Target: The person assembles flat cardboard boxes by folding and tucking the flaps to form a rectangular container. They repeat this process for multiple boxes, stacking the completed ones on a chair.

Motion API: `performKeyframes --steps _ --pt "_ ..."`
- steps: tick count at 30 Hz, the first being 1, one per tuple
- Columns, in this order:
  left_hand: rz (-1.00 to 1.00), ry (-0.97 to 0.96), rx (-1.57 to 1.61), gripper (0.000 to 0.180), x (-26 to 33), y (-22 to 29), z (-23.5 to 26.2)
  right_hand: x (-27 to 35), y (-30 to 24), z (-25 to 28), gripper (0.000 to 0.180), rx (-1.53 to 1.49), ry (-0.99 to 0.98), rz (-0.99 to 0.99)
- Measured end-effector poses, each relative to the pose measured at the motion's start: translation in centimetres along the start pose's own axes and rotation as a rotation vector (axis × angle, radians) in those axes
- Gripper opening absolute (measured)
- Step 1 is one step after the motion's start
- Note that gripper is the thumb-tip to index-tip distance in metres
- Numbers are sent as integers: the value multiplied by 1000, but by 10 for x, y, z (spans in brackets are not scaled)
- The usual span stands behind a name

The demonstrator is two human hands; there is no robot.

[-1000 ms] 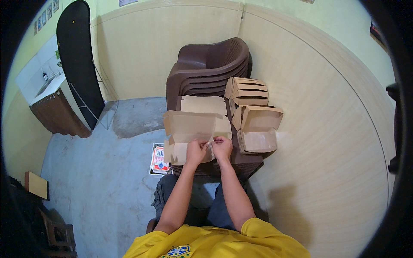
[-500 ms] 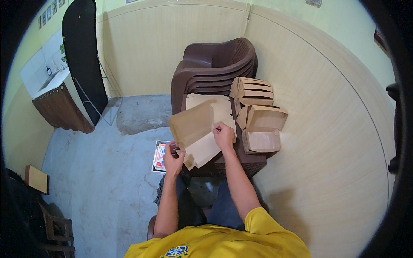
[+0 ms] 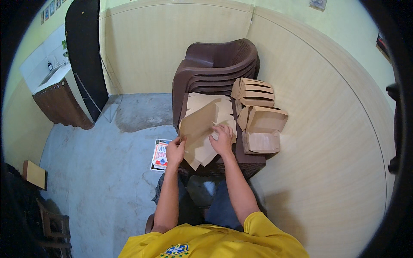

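A partly folded brown cardboard box point(image 3: 198, 122) is between my hands, its large panel tilted up and a pointed lower part toward me. My left hand point(image 3: 175, 151) is closed on its left edge, thumb inside. On the right side, my right hand point(image 3: 222, 141) has its fingers bent around a small flap at the fold. Beneath lie flat cardboard blanks point(image 3: 205, 99) on the brown plastic seat point(image 3: 246, 162). To the right stands an open folded box point(image 3: 261, 142), and behind it several nested folded boxes point(image 3: 257, 91).
A stack of brown plastic armchairs point(image 3: 183, 79) stands behind the blanks, near the wood-panelled wall point(image 3: 318, 129). Printed booklets in a white tray point(image 3: 160, 155) are on the floor at left. A black ironing board point(image 3: 86, 60) leans near a sink counter point(image 3: 53, 79).
The box's large panel has swung more upright and shifted right. My left hand has moved up along its edge. My right hand has lowered slightly, its fingers reaching farther over the flap.
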State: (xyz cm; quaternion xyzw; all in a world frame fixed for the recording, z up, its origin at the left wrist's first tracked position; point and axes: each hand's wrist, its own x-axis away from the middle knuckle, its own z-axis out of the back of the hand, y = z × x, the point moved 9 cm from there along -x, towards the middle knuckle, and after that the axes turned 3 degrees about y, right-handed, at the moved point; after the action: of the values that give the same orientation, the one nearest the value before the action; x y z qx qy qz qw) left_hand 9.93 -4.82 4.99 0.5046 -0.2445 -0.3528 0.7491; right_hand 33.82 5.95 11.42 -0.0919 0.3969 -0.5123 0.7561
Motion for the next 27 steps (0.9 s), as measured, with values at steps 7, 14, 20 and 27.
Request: performKeyframes --steps 7,14,20,27 --pt "243 102 488 31 3 -23 -4 44 -49 10 32 -123 -284 227" --pt "21 -154 606 21 30 -17 -37 54 -46 -15 25 -227 -473 201" --pt "-472 -16 220 27 57 32 -15 61 -46 -10 27 -311 -500 227" --pt "-559 61 22 14 53 52 -6 53 -30 -4 23 -414 -440 141"
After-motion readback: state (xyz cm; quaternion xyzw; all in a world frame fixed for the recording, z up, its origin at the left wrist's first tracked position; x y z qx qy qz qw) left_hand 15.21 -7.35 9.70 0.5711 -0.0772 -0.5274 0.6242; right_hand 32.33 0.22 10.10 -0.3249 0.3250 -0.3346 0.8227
